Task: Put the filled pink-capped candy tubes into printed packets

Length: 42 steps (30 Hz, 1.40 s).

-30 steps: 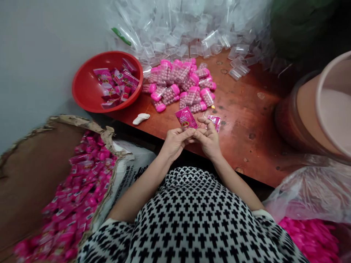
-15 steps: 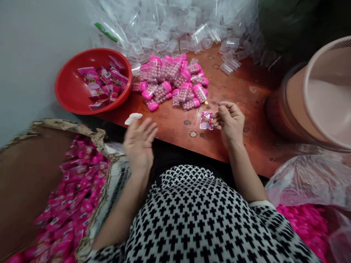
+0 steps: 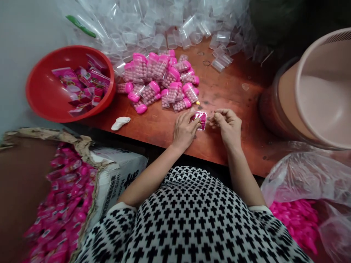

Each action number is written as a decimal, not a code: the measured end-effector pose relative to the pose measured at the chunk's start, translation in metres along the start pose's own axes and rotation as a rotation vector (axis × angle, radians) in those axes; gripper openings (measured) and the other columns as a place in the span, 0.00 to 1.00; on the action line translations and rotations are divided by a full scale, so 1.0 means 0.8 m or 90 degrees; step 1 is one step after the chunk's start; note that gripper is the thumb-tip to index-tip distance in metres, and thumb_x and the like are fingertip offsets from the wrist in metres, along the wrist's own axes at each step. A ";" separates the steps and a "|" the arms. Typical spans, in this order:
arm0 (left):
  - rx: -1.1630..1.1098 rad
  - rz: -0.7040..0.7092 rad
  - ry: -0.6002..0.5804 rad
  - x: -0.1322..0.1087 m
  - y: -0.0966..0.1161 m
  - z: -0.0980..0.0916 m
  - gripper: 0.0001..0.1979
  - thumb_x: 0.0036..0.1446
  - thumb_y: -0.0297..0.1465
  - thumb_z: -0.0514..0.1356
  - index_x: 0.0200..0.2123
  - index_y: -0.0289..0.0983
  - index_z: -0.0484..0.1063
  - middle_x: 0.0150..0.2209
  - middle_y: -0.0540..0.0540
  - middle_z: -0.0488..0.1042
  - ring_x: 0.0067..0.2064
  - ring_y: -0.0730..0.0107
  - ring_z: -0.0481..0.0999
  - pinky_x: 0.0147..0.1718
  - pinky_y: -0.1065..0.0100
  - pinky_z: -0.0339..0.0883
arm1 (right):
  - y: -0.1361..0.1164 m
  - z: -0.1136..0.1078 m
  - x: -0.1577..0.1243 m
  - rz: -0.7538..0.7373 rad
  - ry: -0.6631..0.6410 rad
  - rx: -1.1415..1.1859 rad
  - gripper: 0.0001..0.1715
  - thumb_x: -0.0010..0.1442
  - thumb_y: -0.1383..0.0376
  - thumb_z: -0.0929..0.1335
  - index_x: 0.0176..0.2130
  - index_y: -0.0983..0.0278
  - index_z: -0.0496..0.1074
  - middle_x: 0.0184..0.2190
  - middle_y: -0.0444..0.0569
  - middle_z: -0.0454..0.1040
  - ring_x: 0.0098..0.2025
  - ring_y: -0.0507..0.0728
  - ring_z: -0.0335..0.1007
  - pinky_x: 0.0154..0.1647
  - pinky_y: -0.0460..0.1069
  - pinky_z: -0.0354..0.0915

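A small pink printed label (image 3: 201, 120) with a clear edge lies just over the table's front part. My left hand (image 3: 185, 128) has its fingers closed on the label's left side. Close to the label's right edge, my right hand (image 3: 227, 126) is pinched, thumb against fingers; whatever is between them is too small to make out. Behind both hands is a heap of clear containers (image 3: 153, 71) with pink caps, filled with pale pink beads. A tiny yellow piece (image 3: 197, 103) lies between this heap and the label.
At left stands a red bowl (image 3: 41, 98) with pink packets. Below it, an open carton (image 3: 82, 144) holds many pink packets. Clear empty tubes (image 3: 159, 41) spread across the back. A beige bucket (image 3: 298, 87) stands right, above a bag of pink caps (image 3: 296, 223). A white scrap (image 3: 120, 123) lies near the edge.
My left hand has come right from near the white scrap and onto the label. The label now shows a plainer pink face. My right hand stays pinched beside it. The view has shifted slightly.
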State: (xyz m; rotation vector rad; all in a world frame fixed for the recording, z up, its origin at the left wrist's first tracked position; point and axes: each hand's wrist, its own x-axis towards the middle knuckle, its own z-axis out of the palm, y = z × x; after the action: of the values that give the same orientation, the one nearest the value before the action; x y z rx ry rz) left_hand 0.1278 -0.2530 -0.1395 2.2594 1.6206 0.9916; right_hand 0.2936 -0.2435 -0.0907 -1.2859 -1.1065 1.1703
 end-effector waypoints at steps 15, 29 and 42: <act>-0.834 -0.524 -0.064 0.000 0.031 -0.069 0.20 0.45 0.45 0.70 0.33 0.33 0.80 0.32 0.44 0.80 0.32 0.68 0.79 0.34 0.66 0.77 | -0.018 0.033 0.006 0.082 -0.198 0.034 0.26 0.44 0.60 0.77 0.42 0.63 0.69 0.20 0.34 0.68 0.22 0.46 0.63 0.26 0.43 0.61; -1.002 -0.732 0.217 -0.007 0.006 -0.099 0.16 0.40 0.32 0.74 0.22 0.32 0.69 0.23 0.50 0.75 0.24 0.75 0.76 0.25 0.74 0.73 | -0.052 0.098 0.088 -0.149 -0.159 -0.856 0.27 0.60 0.54 0.69 0.52 0.70 0.69 0.49 0.68 0.74 0.49 0.70 0.71 0.45 0.59 0.65; -1.116 -0.801 0.334 0.008 0.001 -0.096 0.07 0.54 0.28 0.67 0.28 0.34 0.72 0.26 0.50 0.77 0.27 0.75 0.78 0.30 0.72 0.76 | -0.034 0.065 -0.043 0.096 -0.240 -0.032 0.21 0.60 0.46 0.66 0.37 0.60 0.64 0.22 0.39 0.74 0.16 0.49 0.68 0.16 0.44 0.64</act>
State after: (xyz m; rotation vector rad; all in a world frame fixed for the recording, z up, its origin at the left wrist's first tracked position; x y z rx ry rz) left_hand 0.0828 -0.2648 -0.0780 -0.1743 0.9437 1.4816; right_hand 0.2385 -0.2707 -0.0618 -1.2327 -1.3345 1.5514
